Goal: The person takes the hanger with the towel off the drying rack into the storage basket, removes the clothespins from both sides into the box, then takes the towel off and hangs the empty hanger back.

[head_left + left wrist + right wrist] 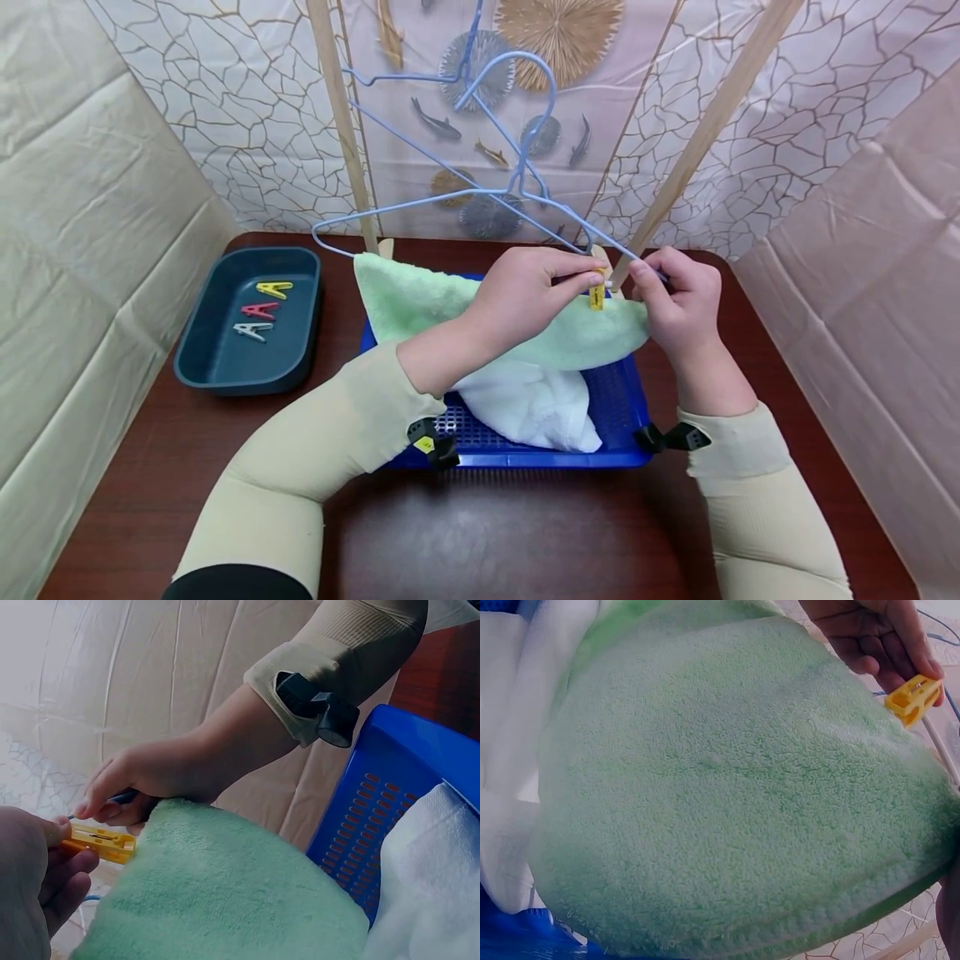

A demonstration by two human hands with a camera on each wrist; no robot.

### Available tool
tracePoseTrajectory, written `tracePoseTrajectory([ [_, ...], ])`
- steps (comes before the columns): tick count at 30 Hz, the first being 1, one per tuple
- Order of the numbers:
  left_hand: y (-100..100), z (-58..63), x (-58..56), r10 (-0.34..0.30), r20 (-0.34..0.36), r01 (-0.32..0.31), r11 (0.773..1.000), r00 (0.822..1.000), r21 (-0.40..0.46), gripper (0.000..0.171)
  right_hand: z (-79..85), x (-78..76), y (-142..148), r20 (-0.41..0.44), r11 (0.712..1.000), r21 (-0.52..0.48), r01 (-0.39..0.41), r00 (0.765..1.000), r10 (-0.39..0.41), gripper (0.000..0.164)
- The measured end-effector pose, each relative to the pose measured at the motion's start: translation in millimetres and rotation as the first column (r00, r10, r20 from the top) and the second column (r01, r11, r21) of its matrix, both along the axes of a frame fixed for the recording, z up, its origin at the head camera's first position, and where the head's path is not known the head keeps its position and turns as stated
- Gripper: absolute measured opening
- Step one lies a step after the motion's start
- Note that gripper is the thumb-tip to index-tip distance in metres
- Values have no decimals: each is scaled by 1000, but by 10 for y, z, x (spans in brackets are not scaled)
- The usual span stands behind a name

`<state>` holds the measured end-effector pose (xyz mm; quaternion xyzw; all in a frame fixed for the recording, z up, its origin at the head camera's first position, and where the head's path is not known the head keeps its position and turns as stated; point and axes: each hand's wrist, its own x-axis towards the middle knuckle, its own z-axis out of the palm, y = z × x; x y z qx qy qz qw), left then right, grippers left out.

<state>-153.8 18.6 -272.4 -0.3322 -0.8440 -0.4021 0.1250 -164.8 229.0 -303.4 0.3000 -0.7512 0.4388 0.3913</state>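
A light green towel [420, 292] hangs along the lower part of a blue wire hanger [442, 198]. Between thumb and fingers, my left hand [517, 296] pinches a yellow clothespin [597, 292] at the towel's upper edge, toward the right side. Seen in the left wrist view, the clothespin [101, 841] has its tip right at the towel's edge. My right hand [682, 308] grips the right end of the hanger, beside the towel's corner. The right wrist view is mostly filled by the towel [727, 780], with the clothespin [913, 700] at its upper right edge.
Below the towel, a blue perforated basket [633, 408] holds a white cloth [536, 400]. A dark teal tray [202, 350] at the left contains yellow, red and white clothespins [253, 331]. Behind stand wooden posts [345, 125] and a second blue hanger [412, 77].
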Motion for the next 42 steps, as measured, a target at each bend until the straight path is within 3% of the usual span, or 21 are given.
tracePoseTrajectory([
  [18,-235,6,100,62,44,-61,998,997,-21,34,-6,16,33,16,1000,-12,9,1000,-9,36],
  [26,-374,-1,125,30,68,-34,998,997,58,41,-33,-3,55,14,1000,-19,-7,1000,7,37],
  [33,-515,-18,150,65,140,-79,992,988,96,42,-43,-12,69,15,1000,-20,-11,1000,11,38],
  [42,-712,-34,192,101,144,-118,986,985,116,41,-52,-13,77,13,1000,-27,-9,1000,10,37],
])
